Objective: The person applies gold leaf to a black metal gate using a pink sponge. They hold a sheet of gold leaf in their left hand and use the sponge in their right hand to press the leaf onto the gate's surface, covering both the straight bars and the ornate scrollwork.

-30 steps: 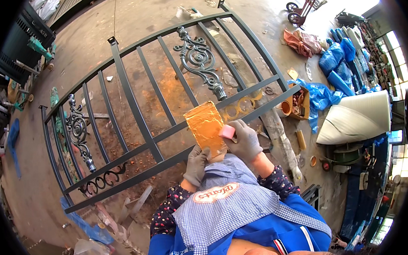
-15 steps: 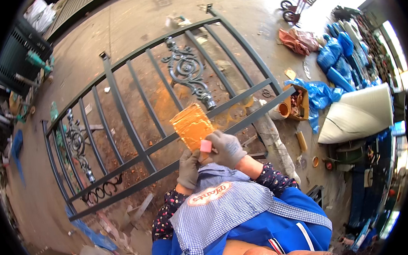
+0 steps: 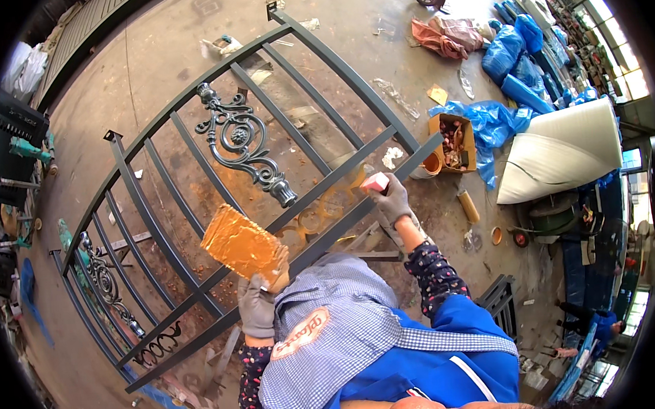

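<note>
Gold-coated board point(image 3: 241, 241), gripped by the fingers of our left hand point(image 3: 257, 310) before the dark railing panel point(image 3: 343, 222), could smear that panel if tilted forward, while our right hand point(image 3: 394, 201) pinches a pink sponge point(image 3: 375, 182).

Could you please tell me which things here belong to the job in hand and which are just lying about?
Apparently in use:
Flat rectangular board with an orange-gold coating, in the left gloved hand
Small pink-and-white block, in the right gloved hand
Dark grey metal railing, probably

Seemingly lying about:
Crumpled blue plastic sheeting
Large white roll
</note>
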A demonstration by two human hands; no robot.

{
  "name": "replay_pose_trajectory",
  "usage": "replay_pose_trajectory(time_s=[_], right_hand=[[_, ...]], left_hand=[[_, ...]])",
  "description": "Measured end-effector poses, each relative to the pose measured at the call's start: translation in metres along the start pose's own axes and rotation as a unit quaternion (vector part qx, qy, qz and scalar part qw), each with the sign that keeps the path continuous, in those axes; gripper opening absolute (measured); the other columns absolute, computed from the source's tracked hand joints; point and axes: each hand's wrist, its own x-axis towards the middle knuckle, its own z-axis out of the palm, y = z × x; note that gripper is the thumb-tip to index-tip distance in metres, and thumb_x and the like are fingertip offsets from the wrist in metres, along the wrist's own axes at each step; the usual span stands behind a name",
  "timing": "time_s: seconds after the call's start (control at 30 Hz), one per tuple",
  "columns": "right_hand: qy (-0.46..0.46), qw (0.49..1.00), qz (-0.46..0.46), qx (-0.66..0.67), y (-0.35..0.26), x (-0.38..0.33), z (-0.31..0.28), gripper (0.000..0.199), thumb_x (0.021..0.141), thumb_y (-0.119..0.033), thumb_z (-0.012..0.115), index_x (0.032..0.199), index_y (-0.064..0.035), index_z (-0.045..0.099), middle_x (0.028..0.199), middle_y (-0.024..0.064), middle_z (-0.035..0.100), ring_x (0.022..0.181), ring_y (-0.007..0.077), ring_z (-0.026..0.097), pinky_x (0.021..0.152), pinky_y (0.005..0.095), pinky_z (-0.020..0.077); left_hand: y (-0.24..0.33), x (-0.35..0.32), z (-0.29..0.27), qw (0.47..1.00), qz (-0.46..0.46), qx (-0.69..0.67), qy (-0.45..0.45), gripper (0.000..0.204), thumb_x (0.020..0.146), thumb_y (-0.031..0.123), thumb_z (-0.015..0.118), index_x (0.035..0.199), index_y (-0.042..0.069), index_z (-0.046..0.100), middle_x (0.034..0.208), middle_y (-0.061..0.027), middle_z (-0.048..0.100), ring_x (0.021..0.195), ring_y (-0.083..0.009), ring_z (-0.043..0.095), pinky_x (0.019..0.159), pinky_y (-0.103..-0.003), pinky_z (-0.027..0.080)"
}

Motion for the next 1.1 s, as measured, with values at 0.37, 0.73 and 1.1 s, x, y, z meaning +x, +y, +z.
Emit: replay_pose_trajectory(time_s=[0.37, 0.73, 1.1], right_hand=[[-0.018, 0.985, -0.079, -0.151, 0.044, 0.064, 0.019, 0.036, 0.077, -0.02, 0.077, 0.107, -0.0066, 0.062, 0.1, 0.0144, 0.064, 0.085, 0.0321, 0.066, 0.075, 0.0396, 0.0524], [0.051, 0.965, -0.036, -0.253, 0.056, 0.095, 0.013, 0.037, 0.077, -0.027, 0.077, 0.106, -0.0095, 0.062, 0.1, 0.0146, 0.064, 0.089, 0.0366, 0.066, 0.077, 0.0447, 0.0526], [-0.002, 0.967, -0.043, -0.249, 0.048, 0.085, 0.026, 0.037, 0.079, -0.028, 0.076, 0.105, -0.0081, 0.059, 0.101, 0.0155, 0.062, 0.089, 0.0371, 0.065, 0.075, 0.0455, 0.0522]], left_hand=[[-0.01, 0.002, -0.006, 0.995, 0.042, 0.017, 0.092, 0.039, 0.099, 0.016, 0.058, 0.136, 0.003, 0.051, 0.134, -0.0116, 0.058, 0.123, -0.0253, 0.057, 0.102, -0.042, 0.048], [-0.006, 0.011, -0.003, 0.994, 0.047, 0.034, 0.093, 0.04, 0.099, 0.013, 0.056, 0.138, 0.003, 0.05, 0.137, -0.0118, 0.056, 0.123, -0.0263, 0.056, 0.102, -0.042, 0.049], [-0.006, 0.012, -0.007, 0.992, 0.051, 0.033, 0.108, 0.041, 0.099, 0.014, 0.057, 0.138, 0.002, 0.048, 0.136, -0.0117, 0.056, 0.123, -0.0259, 0.057, 0.1, -0.042, 0.051]])
